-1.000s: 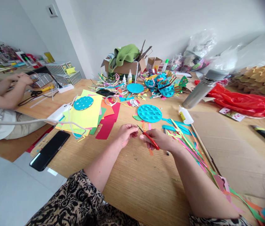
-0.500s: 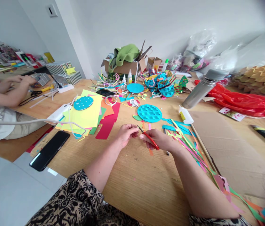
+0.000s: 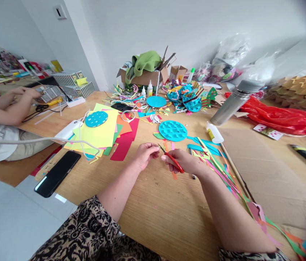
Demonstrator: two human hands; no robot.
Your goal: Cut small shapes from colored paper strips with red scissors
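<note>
My right hand (image 3: pixel 181 159) is closed around the red handles of a pair of scissors (image 3: pixel 173 159), whose blades point up and left. At the blade tips, my left hand (image 3: pixel 146 155) is pinched, fingers curled together; whatever it holds is too small to name. Just beyond both hands lies a blue oval (image 3: pixel 172 131) with raised bumps, and part of a green paper leaf shape (image 3: pixel 158 135) shows by its left edge. An orange paper strip (image 3: pixel 174 176) rests on the table under my right hand. Thin coloured paper strips (image 3: pixel 223 170) spread out to the right.
Coloured paper sheets (image 3: pixel 102 130) and a black phone (image 3: pixel 57 174) lie at left. A glue bottle (image 3: pixel 214 133), steel flask (image 3: pixel 234 103) and cardboard sheet (image 3: pixel 267 170) are at right. A white cable (image 3: pixel 38 140) crosses the left side. Another person's arms (image 3: pixel 8 105) rest at far left.
Almost nothing differs. Both hands and the scissors hold nearly the same place; the other person's arms at far left have shifted slightly.
</note>
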